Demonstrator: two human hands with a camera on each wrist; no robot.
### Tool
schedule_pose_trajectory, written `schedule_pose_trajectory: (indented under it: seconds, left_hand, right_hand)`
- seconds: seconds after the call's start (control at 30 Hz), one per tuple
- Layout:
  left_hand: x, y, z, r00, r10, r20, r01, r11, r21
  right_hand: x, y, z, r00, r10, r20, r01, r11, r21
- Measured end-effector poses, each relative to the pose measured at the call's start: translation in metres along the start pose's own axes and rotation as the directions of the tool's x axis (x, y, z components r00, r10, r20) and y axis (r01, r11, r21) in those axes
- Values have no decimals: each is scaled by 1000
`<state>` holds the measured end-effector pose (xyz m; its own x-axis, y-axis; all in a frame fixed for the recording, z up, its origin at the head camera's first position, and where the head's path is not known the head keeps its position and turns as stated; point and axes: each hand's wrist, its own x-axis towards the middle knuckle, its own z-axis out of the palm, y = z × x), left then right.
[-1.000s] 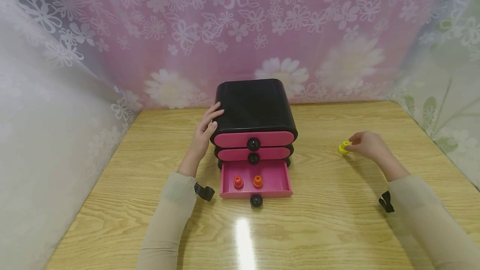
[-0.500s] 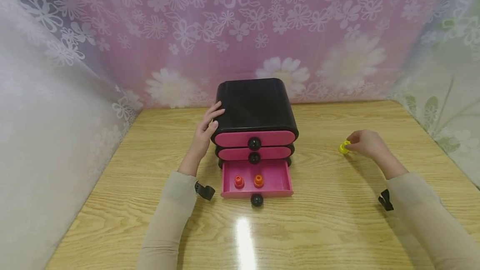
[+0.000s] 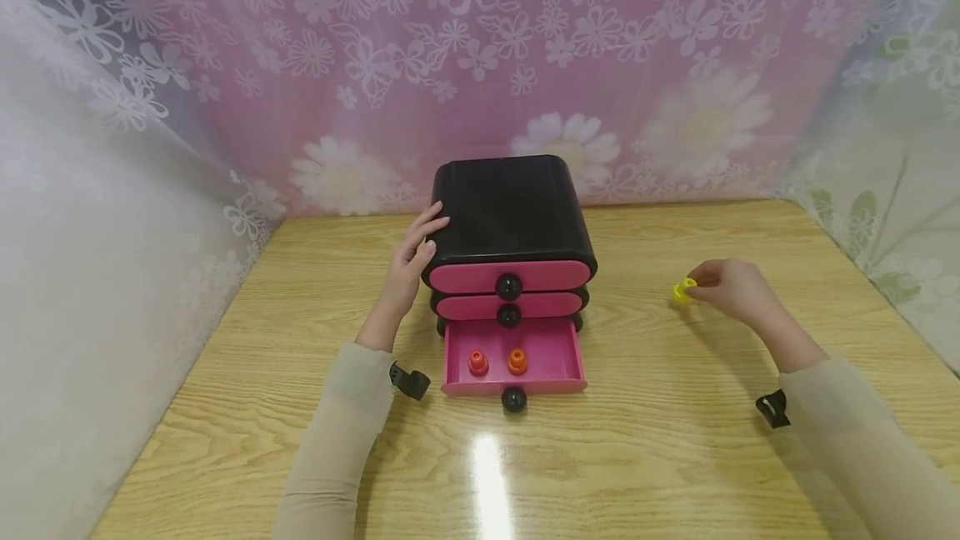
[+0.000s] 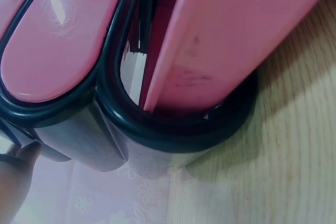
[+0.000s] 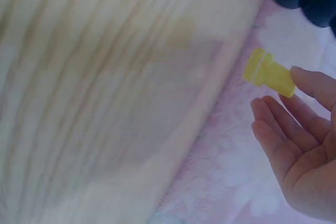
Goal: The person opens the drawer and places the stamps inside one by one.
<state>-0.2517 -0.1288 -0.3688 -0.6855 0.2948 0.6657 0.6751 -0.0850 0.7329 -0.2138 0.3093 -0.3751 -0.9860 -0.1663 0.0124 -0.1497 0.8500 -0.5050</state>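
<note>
Peg [image 3: 683,290], yellow, was pinched at the fingertips of the right hand [image 3: 731,290], just above the surface [image 3: 675,440]. Right wrist view: peg [image 5: 269,73] stuck out beyond the grip, held at its near end by one fingertip from above; the thumb was out of view, and the other fingers [image 5: 278,129] lay loosely curved below it, apart from it.

Left hand [image 3: 408,265] rested against the left side of the cabinet [image 3: 510,211], fingers nearly straight, closed on nothing.

Drawer [image 3: 551,357], lowest of three, stood pulled out, well to the left of the right grip and just right of the left wrist. Two pegs stood upright in it: red peg [image 3: 477,362] and orange peg [image 3: 517,361], side by side, apart.
</note>
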Motion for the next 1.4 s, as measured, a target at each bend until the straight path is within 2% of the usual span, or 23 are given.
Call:
schedule_pose_trajectory:
  seconds: [0.13, 0.3, 0.6, 0.83, 1.27, 1.4]
  left_hand:
    - [0, 0, 0, 1000, 12, -2, -12, 1000, -4]
    - [0, -2, 0, 1000, -10, -11, 10, 1000, -1]
    - [-1, -1, 0, 1000, -13, -12, 12, 1000, -9]
    - [-1, 1, -1, 1000, -14, -14, 13, 1000, -15]
    - [-1, -3, -1, 999, -27, -25, 27, 1000, 13]
    - [0, -2, 0, 999, -39, -26, 39, 999, 10]
  right_hand:
    - [-9, -16, 2, 998, -52, -22, 53, 998, 20]
    - [-21, -36, 10, 988, -148, -53, 150, 988, 37]
    - [-30, -72, 27, 968, -242, -60, 247, 964, 102]
    - [-32, -98, 42, 952, -306, -18, 304, 937, 174]
    - [-21, -131, 66, 910, -407, 75, 387, 902, 193]
    - [-19, -134, 72, 907, -406, 109, 383, 905, 186]
